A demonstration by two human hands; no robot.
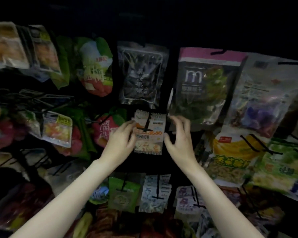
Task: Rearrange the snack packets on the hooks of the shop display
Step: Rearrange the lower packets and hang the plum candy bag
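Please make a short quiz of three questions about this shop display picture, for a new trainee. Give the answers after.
1. True or false: both hands are at the same packet.
2. Which packet hangs directly above the small white packet?
A. the dark see-through packet
B. the packet with a pink top band
C. the yellow and green packet
3. Fill in: the small white packet hangs on a black ____.

Key
1. True. The left hand holds its left edge and the right hand is at its right edge.
2. A. The dark see-through packet is above it; the packet with a pink top band is up to the right, the yellow and green packet to the right.
3. hook.
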